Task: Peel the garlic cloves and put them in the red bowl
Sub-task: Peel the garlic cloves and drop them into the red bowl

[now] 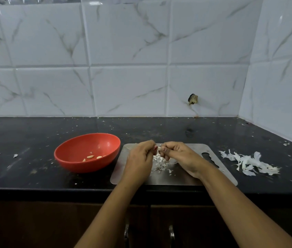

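Above the steel cutting board (181, 178), near the front edge of the black counter (34, 178), both hands meet. The left hand (139, 161) is curled almost closed, and its thumb and first fingers pinch a small garlic clove (159, 148). The right hand (178, 155) is also curled tight, and its fingertips press on the same clove from the other side, so the clove sits between the two hands, a little above the board. How much skin remains on this clove I cannot tell, because the fingers cover most of it.

Directly under the hands a small heap of white peel scraps (160, 162) lies on the middle of the board. The board has a handle slot near its right end.

The red bowl (80, 166) stands on the counter just beside the left edge of the board, left of the left hand. Inside it, on the bottom, lie three peeled cloves (90, 156), pale yellow, close to each other.

A bigger pile of dry garlic skins (248, 162) lies on the counter to the right of the board, toward the right wall. Small crumbs of skin are spread over the counter up to the tiled back wall (132, 51).
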`<action>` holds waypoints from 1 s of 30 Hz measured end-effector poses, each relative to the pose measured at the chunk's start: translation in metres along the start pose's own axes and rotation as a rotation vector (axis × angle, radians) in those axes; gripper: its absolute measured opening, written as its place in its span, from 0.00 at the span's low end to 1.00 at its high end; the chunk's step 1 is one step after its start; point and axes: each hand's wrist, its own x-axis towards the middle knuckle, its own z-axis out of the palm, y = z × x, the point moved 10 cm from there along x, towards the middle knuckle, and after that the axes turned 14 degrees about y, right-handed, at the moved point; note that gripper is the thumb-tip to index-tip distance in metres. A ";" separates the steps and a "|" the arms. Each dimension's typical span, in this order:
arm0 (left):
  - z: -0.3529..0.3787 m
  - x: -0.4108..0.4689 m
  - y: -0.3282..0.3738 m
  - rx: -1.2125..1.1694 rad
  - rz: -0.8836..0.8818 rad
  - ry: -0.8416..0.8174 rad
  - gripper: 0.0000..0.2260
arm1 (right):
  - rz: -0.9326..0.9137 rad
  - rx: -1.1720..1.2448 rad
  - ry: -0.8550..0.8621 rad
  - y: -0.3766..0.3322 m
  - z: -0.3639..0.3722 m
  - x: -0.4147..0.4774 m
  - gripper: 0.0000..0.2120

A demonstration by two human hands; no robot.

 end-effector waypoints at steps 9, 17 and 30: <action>0.006 -0.002 -0.028 0.014 -0.222 -0.024 0.17 | -0.294 -0.501 0.210 -0.006 -0.008 0.002 0.11; 0.009 -0.011 -0.042 -0.134 -0.463 -0.073 0.17 | -0.548 -0.844 0.369 -0.031 -0.005 -0.009 0.10; 0.009 -0.016 -0.039 -0.149 -0.509 -0.124 0.15 | -0.099 -0.376 0.173 0.012 -0.007 0.003 0.13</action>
